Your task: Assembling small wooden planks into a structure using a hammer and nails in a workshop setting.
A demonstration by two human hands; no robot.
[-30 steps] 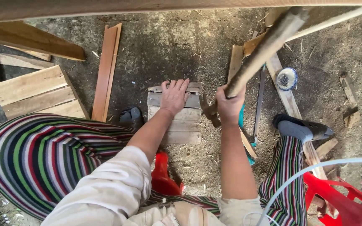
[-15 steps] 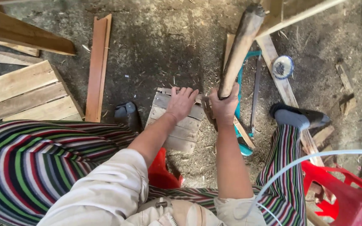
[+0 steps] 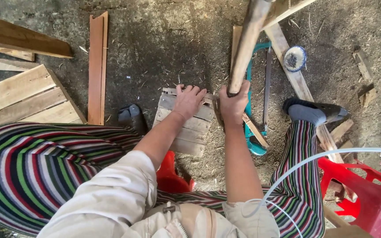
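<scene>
We have the right hand (image 3: 233, 105) wrapped tight around the lower end of a wooden pole (image 3: 247, 46). The pole rises up and away from the fist toward the camera; its top runs out of view, so we can't tell what's on that end. Looks stiff, round, bare wood, fairly thick. We judge it moderately heavy and top-loaded with the grip this low, so it will want to swing. The dry surface should give decent friction.

The left hand (image 3: 188, 100) lies flat, fingers spread, pressing on the far edge of a small slatted wood panel (image 3: 186, 125). It is not gripping anything, just pinning the panel down. The panel sits on the dirt directly under and toward us from that hand, just left of the right fist. The thin slats look light, rigid and likely splintery; we'd take it by the edges or keep holding it flat by palm pressure.

Just right of the right hand, on the ground: a green-framed saw (image 3: 258, 101), partly under loose wood strips. Further right, a socked foot in a sandal (image 3: 312, 112). Beyond it, a small blue-and-white bowl (image 3: 295, 58). Left of the left hand: a dark shoe (image 3: 131, 115), then a reddish plank (image 3: 96, 66). Below the hands, between the knees, a red plastic stool (image 3: 171, 174).
</scene>
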